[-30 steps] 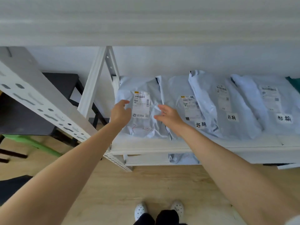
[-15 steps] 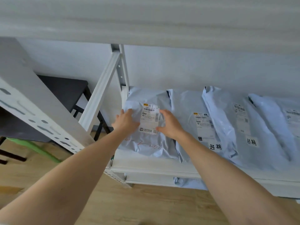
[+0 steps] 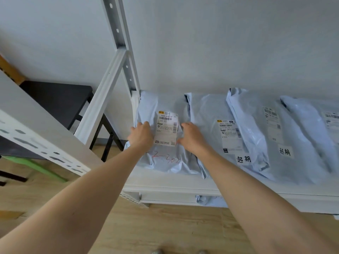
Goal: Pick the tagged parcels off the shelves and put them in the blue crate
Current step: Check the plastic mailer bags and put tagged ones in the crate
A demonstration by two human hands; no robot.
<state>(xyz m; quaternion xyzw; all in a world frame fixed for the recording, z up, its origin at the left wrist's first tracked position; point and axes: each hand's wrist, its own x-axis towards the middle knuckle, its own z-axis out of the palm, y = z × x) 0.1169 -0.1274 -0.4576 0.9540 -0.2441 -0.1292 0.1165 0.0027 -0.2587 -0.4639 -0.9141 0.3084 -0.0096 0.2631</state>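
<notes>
Left hand [image 3: 141, 134]: fingers curled over the left edge of the leftmost parcel [image 3: 163, 162], gripping it
Right hand [image 3: 192, 137]: gripping the same parcel's right edge
Parcel place: flat on the white shelf [image 3: 165, 182], at its left end, touching the next parcel [image 3: 207, 114]

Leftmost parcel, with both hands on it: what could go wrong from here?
1. The leftmost parcel shows a shipping label and red writing, but no white handwritten tag like the one on the second parcel; lifting it may be a wrong pick.
2. The right hand sits where the two parcels meet, so a pull together with the left hand could drag that neighbour toward the shelf edge.
</notes>
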